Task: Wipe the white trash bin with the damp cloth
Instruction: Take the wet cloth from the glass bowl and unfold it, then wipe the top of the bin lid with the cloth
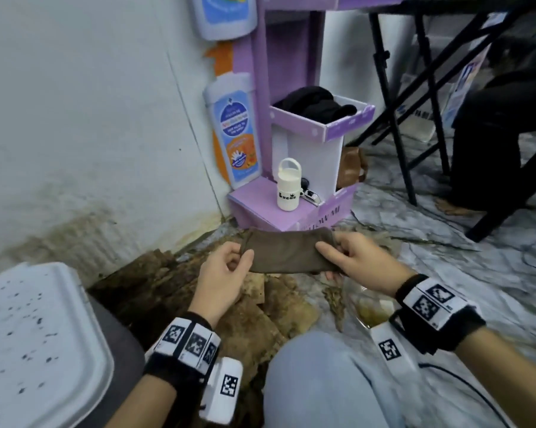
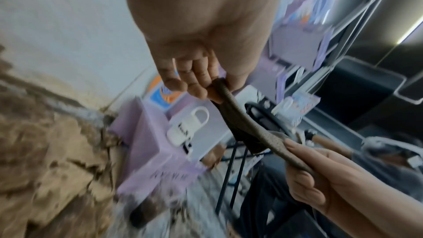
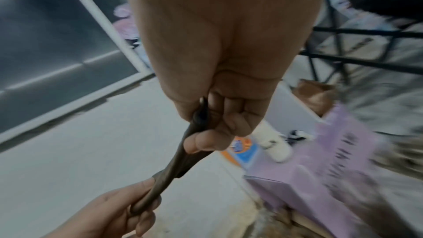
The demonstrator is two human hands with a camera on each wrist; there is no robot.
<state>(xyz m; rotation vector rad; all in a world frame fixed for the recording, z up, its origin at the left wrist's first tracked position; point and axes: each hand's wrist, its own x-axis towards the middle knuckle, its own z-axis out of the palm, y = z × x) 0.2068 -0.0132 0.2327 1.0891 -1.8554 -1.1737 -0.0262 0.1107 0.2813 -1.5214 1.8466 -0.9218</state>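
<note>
1. Nearest, at the near left, the white trash bin (image 1: 35, 335) is standing with its speckled lid closed. It is lying to the left of and nearer than both hands, apart from them, so the left hand (image 1: 222, 278) is the closer one to it.
2. Further out, in the middle, the damp cloth (image 1: 286, 253) is being held stretched between the hands above brown debris on the floor, its long axis running left to right.
3. The left hand is pinching the cloth's left end; the right hand (image 1: 357, 261) is gripping its right end, fingers curled round it.
4. The wipe, I judge, is calling for a swing of the cloth leftward and back toward the bin.
5. Count: one bin, one cloth, two hands.
6. Farthest, one white bottle (image 1: 288, 185) is standing on a purple stand (image 1: 328, 211).
</note>
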